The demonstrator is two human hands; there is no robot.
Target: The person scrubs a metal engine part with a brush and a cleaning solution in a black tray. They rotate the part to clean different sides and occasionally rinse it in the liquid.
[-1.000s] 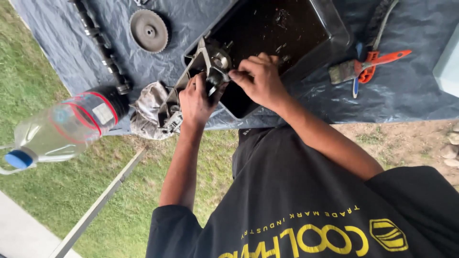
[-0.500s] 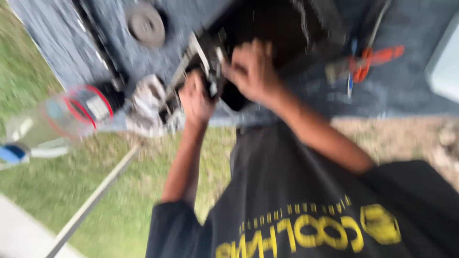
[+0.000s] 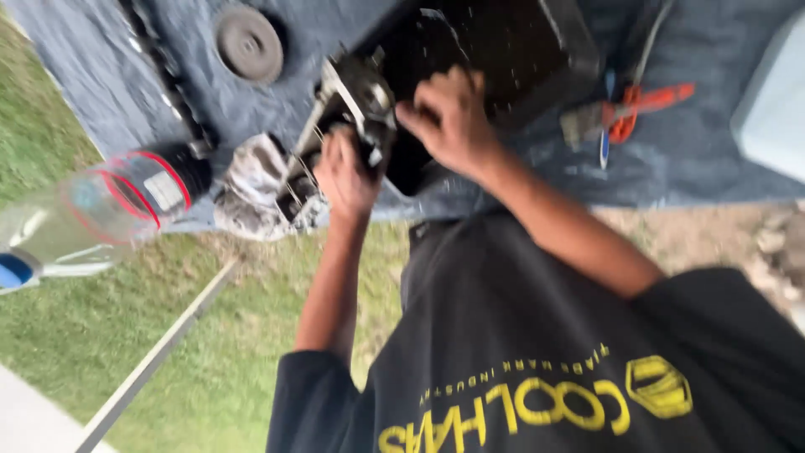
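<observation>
Both of my hands are on a greasy metal engine part (image 3: 356, 92) at the near edge of a black tray (image 3: 537, 50). My left hand (image 3: 348, 180) grips the part from below, fingers curled around it. My right hand (image 3: 449, 126) closes on it from the right, fingertips on its top. The picture is motion-blurred, so fine detail of the part is lost. A dirty rag (image 3: 251, 189) lies just left of my left hand.
A dark grey tarp (image 3: 688, 159) covers the table. On it lie a round metal disc (image 3: 247, 42), a long chain-like piece (image 3: 159, 67), orange-handled pliers (image 3: 641, 105), a small brush (image 3: 583, 126) and a pale box (image 3: 771, 92). A clear plastic bottle (image 3: 126, 201) lies at the left edge. Grass is below.
The view shook and blurred. Both hands stayed on the metal part, which now sits slightly higher and more tilted against the tray's edge.
</observation>
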